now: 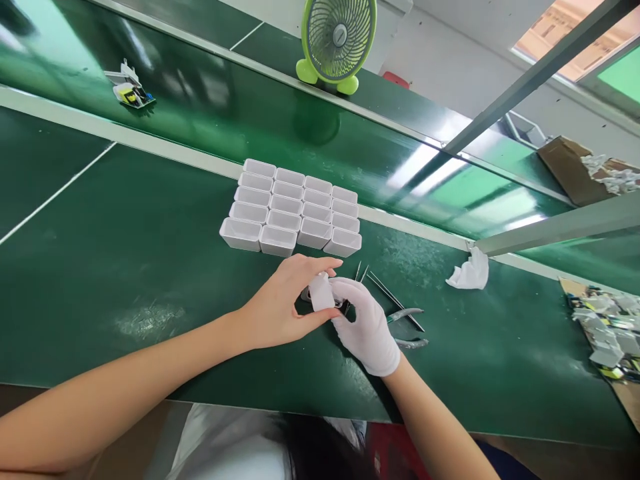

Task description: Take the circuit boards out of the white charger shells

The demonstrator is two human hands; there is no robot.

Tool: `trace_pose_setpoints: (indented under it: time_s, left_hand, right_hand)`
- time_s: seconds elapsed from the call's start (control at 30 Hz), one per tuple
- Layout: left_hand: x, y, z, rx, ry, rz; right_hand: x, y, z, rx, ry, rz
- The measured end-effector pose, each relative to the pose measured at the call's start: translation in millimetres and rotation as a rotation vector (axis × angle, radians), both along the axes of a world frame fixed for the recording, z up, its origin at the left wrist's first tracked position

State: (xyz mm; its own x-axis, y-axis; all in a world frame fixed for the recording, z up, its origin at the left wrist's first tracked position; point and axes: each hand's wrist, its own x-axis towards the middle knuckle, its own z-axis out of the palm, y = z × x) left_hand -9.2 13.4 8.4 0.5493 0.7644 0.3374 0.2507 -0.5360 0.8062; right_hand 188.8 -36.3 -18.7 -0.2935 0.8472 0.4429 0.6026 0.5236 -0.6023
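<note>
Between my two hands is a small white plastic piece [321, 292] with a flat face turned toward me. My bare left hand [280, 300] is closed on it, thumb below and fingers above. My right hand [369, 327], in a white glove, pinches its right end, where some dark and shiny bits show; what they are I cannot make out. Just right of the glove lie metal tweezers [395, 299] and a pair of pliers [407, 315], partly hidden by the hand. Beyond my hands, open white plastic cases [277, 240] stand upright in tight rows.
A crumpled white glove or cloth [469, 270] lies by the bench rail. Cardboard with white parts and circuit boards [607, 333] is at right. An opened circuit assembly [131, 92] sits on the green strip beyond the rail. A green fan [340, 40] stands further back.
</note>
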Motion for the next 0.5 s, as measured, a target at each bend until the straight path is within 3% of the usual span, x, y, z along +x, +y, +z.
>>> trace_pose_setpoints:
  time_s: [0.37, 0.5]
  left_hand:
    - [4.2, 4.7, -4.1, -0.222, 0.055, -0.031]
    - [2.1, 2.5, -8.2, -0.237, -0.172, -0.01]
  right_hand:
    - [1.6, 2.1, -9.9, 0.086, -0.168, 0.021]
    - [2.4, 2.1, 2.5, 0.072, -0.15, 0.056]
